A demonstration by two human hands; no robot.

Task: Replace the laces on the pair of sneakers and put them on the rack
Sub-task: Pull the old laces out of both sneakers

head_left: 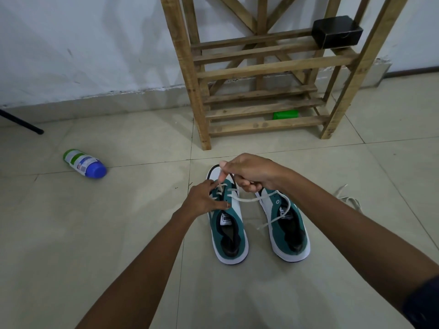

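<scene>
Two teal-and-white sneakers stand side by side on the tiled floor, toes toward the rack. My left hand [204, 198] rests on the left sneaker [229, 230] over its lower eyelets, fingers spread on the upper. My right hand [249, 173] is closed above the toes, pinching a white lace [259, 199] that is threaded through the left sneaker's front eyelets and trails across the right sneaker [288, 230]. The right sneaker has no lace in its eyelets. The wooden rack [261, 67] stands just beyond the shoes against the wall.
A black box [337, 32] sits on the rack's upper shelf and a green cup [285, 114] lies behind its lowest slats. Another white lace [349, 198] lies on the floor to the right. A blue-capped bottle [84, 163] lies at left, near a black pole [22, 123].
</scene>
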